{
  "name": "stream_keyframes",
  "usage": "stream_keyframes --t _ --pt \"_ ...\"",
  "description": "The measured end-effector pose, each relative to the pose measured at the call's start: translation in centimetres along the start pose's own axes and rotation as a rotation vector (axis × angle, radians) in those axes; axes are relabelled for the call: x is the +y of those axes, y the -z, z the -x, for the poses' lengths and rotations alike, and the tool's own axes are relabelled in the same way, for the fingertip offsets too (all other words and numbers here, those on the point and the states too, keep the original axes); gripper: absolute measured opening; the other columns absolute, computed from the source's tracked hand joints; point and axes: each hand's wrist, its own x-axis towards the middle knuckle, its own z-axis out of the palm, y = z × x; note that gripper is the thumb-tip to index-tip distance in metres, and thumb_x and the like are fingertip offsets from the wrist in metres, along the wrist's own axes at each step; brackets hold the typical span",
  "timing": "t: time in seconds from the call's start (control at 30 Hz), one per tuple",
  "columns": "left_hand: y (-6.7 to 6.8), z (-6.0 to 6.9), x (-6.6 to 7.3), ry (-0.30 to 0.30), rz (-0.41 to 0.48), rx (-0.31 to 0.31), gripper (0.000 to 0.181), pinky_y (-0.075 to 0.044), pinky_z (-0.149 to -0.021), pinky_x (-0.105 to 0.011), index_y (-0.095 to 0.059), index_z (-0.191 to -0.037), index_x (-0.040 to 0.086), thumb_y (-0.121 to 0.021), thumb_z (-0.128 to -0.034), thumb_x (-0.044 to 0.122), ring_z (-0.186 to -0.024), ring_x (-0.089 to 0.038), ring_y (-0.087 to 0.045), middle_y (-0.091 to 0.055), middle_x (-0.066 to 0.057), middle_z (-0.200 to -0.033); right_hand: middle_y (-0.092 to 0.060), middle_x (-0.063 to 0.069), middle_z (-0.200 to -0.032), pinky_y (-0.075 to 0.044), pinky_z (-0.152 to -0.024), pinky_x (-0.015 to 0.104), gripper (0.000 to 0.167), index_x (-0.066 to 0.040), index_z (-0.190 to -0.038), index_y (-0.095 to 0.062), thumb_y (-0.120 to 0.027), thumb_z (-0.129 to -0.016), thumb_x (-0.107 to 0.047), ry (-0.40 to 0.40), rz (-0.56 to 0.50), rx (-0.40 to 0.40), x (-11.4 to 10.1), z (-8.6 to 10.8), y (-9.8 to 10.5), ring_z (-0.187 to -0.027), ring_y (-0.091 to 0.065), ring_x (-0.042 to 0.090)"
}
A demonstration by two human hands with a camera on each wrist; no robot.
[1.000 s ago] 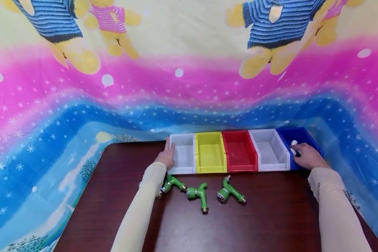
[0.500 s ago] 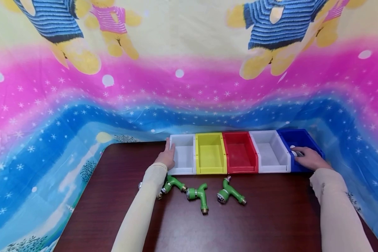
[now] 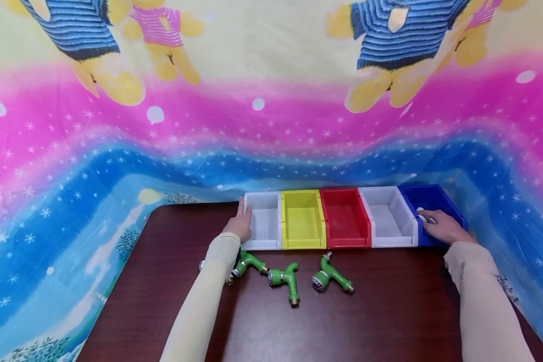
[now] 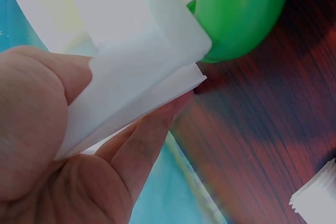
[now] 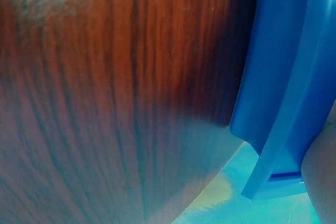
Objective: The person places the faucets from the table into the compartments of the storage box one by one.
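Observation:
In the head view my left hand (image 3: 239, 227) holds the outer wall of the leftmost white bin (image 3: 261, 245). The left wrist view shows the thumb on one side of that wall and the fingers (image 4: 139, 153) on the other. My right hand (image 3: 447, 227) reaches into the blue bin (image 3: 452, 211) at the row's right end. Its fingers pinch a small white-and-silver object (image 3: 427, 218), mostly hidden by the hand. Several green taps lie before the bins: one (image 3: 249, 261) by the left forearm, one (image 3: 289, 281) central, one (image 3: 332, 275) farther right.
Between the end bins stand a yellow bin (image 3: 303, 244), a red bin (image 3: 347, 242) and another white bin (image 3: 392, 240), side by side. The dark wooden table (image 3: 366, 327) ends at a printed cloth (image 3: 271, 136). Part of another tap is hidden behind the left sleeve.
The white-and-silver object sits slightly lower in the blue bin and less of it shows; my right hand has shifted slightly. My left hand and the green taps stay put.

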Motion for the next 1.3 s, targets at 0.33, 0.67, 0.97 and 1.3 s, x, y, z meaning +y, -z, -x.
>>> stream_keyframes --t 0.33,0.67,0.97,1.3 --pt "-0.08 -0.25 0.05 -0.012 -0.019 -0.005 0.080 -0.046 -0.055 -0.030 -0.013 -0.167 0.009 -0.055 -0.0998 -0.001 -0.052 -0.019 -0.053 0.017 -0.014 -0.173 -0.022 0.047 -0.152 -0.025 -0.107 0.081 0.071 0.010 -0.156 -0.031 -0.033 -0.110 -0.044 -0.002 0.012 0.003 -0.17 0.32 0.10 -0.137 -0.022 0.068" --pt "0.09 -0.06 0.15 -0.023 -0.025 0.012 0.078 -0.049 -0.059 -0.031 -0.017 -0.167 0.007 -0.056 -0.0994 -0.001 -0.055 -0.020 -0.054 0.016 -0.015 -0.174 -0.013 0.047 -0.156 -0.021 -0.108 0.081 0.083 0.010 -0.158 -0.025 -0.019 -0.110 -0.058 -0.053 -0.018 -0.039 -0.31 0.12 0.35 -0.139 -0.014 0.070" --pt "0.11 0.17 0.29 -0.019 -0.023 0.013 0.078 -0.049 -0.060 -0.031 -0.017 -0.167 0.007 -0.055 -0.0995 -0.001 -0.055 -0.020 -0.054 0.015 -0.014 -0.174 -0.019 0.046 -0.153 -0.024 -0.108 0.080 0.083 0.010 -0.156 -0.030 -0.024 -0.109 -0.058 -0.040 -0.003 -0.009 0.10 0.00 -0.10 -0.136 -0.021 0.069" --pt "-0.01 0.00 -0.10 -0.022 -0.033 0.017 0.079 -0.049 -0.059 -0.031 -0.017 -0.167 0.007 -0.056 -0.0992 -0.001 -0.055 -0.020 -0.054 0.015 -0.016 -0.174 -0.026 0.044 -0.149 -0.028 -0.107 0.079 0.076 0.011 -0.154 -0.034 -0.030 -0.110 -0.051 -0.022 0.020 0.009 -0.23 -0.21 -0.23 -0.132 -0.028 0.067"
